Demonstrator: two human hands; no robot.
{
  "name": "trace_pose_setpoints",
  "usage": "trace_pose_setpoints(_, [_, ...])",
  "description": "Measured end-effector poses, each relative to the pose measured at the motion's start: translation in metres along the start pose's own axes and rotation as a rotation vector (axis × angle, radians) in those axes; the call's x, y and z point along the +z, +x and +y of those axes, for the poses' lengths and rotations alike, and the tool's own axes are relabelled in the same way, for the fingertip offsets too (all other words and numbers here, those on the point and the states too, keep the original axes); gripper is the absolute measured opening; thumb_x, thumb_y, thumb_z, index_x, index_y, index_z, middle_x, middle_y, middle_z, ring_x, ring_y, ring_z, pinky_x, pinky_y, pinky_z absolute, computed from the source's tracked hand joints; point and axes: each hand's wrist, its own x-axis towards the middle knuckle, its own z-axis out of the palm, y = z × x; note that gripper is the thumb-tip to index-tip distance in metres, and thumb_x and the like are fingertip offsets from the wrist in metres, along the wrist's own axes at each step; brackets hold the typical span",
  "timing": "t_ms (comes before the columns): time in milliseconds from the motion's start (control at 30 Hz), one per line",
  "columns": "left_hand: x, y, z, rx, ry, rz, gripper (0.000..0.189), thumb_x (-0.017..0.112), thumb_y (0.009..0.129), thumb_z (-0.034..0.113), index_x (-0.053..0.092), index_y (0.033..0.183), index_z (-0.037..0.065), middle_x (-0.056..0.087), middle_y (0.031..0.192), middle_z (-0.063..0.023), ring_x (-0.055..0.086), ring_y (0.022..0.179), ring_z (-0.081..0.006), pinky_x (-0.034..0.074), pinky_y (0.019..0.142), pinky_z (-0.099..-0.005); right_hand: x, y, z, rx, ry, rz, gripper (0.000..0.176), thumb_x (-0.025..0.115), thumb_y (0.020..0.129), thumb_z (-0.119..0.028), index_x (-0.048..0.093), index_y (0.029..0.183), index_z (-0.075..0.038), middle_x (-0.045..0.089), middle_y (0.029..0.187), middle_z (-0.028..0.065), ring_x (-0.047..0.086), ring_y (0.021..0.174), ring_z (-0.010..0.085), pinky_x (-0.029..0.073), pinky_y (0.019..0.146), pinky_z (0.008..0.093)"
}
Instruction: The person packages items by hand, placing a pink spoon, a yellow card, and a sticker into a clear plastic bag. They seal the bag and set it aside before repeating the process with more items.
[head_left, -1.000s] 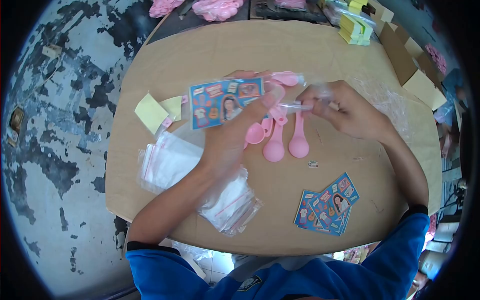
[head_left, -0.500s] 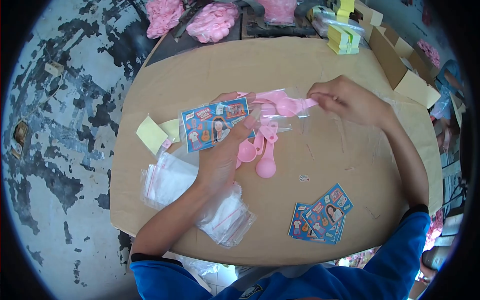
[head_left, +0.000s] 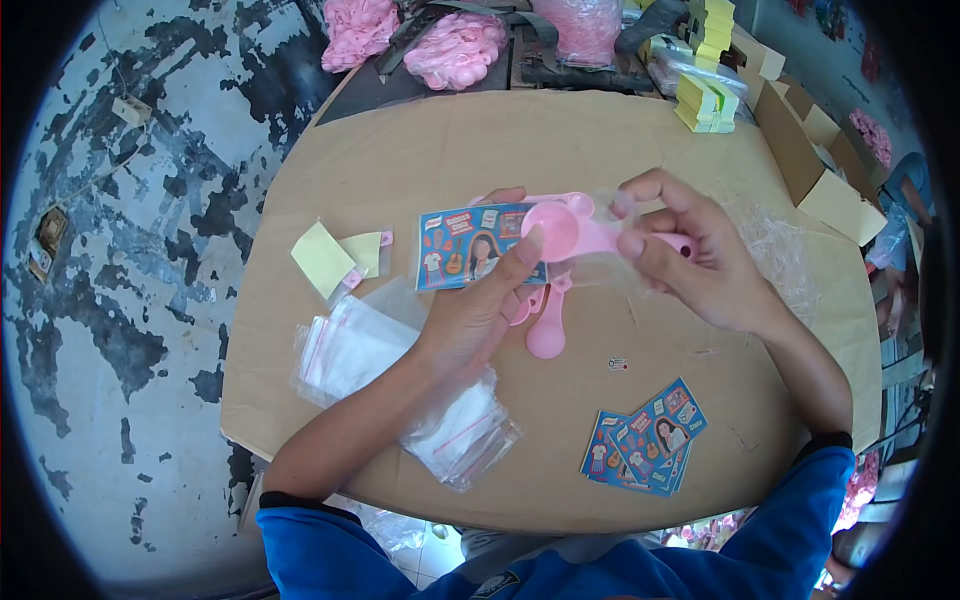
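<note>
My left hand point(head_left: 478, 305) is closed on a blue printed card point(head_left: 448, 250) in a clear plastic bag, its thumb pressing a pink measuring spoon point(head_left: 553, 232) against the front. The spoon's handle points right, toward my right hand point(head_left: 705, 255). That hand has curved fingers, with thumb and forefinger at the clear plastic bag point(head_left: 595, 268) beside the handle. More pink plastic shows behind the card, partly hidden. Below my left fingers, another pink measuring spoon point(head_left: 546, 332) lies on the table, overlapped by smaller pink pieces.
Clear resealable bags point(head_left: 455, 430) lie at lower left, near pale yellow papers point(head_left: 322, 260) with pink tabs. Several blue cards point(head_left: 655, 435) overlap at lower right. Yellow bundles point(head_left: 706, 103), an open cardboard box point(head_left: 800, 140) and pink bundles point(head_left: 456, 50) stand along the far edge.
The spoon that my right hand held by its handle now lies across the card, under my left thumb. My right hand has moved slightly right and down, its fingers now at the clear bag.
</note>
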Motion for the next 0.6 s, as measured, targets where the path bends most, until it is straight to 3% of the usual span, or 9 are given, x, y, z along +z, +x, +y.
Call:
trace_pose_setpoints(67, [-0.002, -0.001, -0.002, 0.0, 0.091, -0.08, 0.06, 0.057, 0.095, 0.035, 0.029, 0.142, 0.011, 0.047, 0.135, -0.0121, 0.049, 0.126, -0.0287, 0.042, 0.107, -0.0439, -0.002, -0.002, -0.006, -0.016, -0.074, 0.103, 0.012, 0.057, 0.095, -0.016, 0.057, 0.099, -0.005, 0.048, 0.058, -0.0061, 0.035, 0.052, 0.0, 0.025, 0.048, 0.021])
trace_pose_setpoints(200, [-0.009, 0.0, -0.012, -0.002, 0.018, -0.007, 0.064, 0.046, 0.097, 0.048, 0.03, 0.14, 0.004, 0.047, 0.133, -0.0172, 0.049, 0.125, -0.0297, 0.036, 0.111, -0.0424, -0.038, -0.007, -0.024, -0.184, -0.217, 0.258, 0.007, 0.062, 0.09, -0.009, 0.058, 0.093, -0.005, 0.043, 0.055, -0.008, 0.032, 0.05, -0.0016, 0.021, 0.046, 0.0211])
trace_pose_setpoints(367, [-0.013, 0.008, -0.005, 0.05, 0.052, 0.197, 0.067, 0.035, 0.099, 0.053, 0.034, 0.133, -0.004, 0.047, 0.131, -0.0238, 0.05, 0.122, -0.0288, 0.034, 0.111, -0.0386, -0.051, -0.018, -0.044, -0.068, -0.474, 0.004, 0.018, 0.063, 0.083, -0.001, 0.058, 0.1, -0.003, 0.051, 0.069, -0.0038, 0.043, 0.059, 0.0022, 0.034, 0.054, 0.0206])
trace_pose_setpoints(467, [-0.011, 0.007, -0.009, 0.107, 0.234, 0.164, 0.064, 0.036, 0.098, 0.051, 0.037, 0.132, -0.004, 0.048, 0.13, -0.0215, 0.049, 0.123, -0.0284, 0.034, 0.111, -0.0391, -0.041, -0.016, -0.048, -0.156, -0.303, 0.155, 0.01, 0.064, 0.082, -0.001, 0.06, 0.091, -0.003, 0.047, 0.065, -0.0052, 0.039, 0.056, 0.0012, 0.032, 0.054, 0.02])
trace_pose_setpoints(500, [-0.011, 0.004, -0.011, 0.107, 0.269, 0.07, 0.061, 0.045, 0.096, 0.046, 0.037, 0.133, -0.003, 0.047, 0.13, -0.0196, 0.047, 0.125, -0.0273, 0.034, 0.11, -0.0382, -0.036, -0.015, -0.048, -0.201, -0.211, 0.205, 0.008, 0.065, 0.082, -0.001, 0.06, 0.087, -0.003, 0.047, 0.064, -0.0055, 0.037, 0.055, 0.0008, 0.031, 0.053, 0.0198])
trace_pose_setpoints(567, [-0.007, 0.001, -0.017, 0.125, 0.325, -0.127, 0.062, 0.063, 0.09, 0.034, 0.037, 0.134, -0.001, 0.046, 0.131, -0.016, 0.043, 0.128, -0.025, 0.035, 0.108, -0.0363, -0.032, -0.019, -0.051, -0.162, -0.307, 0.092, 0.007, 0.064, 0.085, -0.003, 0.06, 0.09, -0.002, 0.048, 0.064, -0.0049, 0.038, 0.054, 0.0008, 0.032, 0.053, 0.0194])
trace_pose_setpoints(600, [-0.002, -0.003, -0.018, 0.168, 0.5, -0.212, 0.064, 0.067, 0.088, 0.03, 0.037, 0.135, -0.001, 0.047, 0.131, -0.0154, 0.044, 0.128, -0.0247, 0.036, 0.108, -0.0364, -0.027, -0.019, -0.05, -0.138, -0.264, 0.062, 0.007, 0.063, 0.087, -0.003, 0.06, 0.092, -0.002, 0.05, 0.064, -0.0045, 0.039, 0.054, 0.001, 0.032, 0.053, 0.0192])
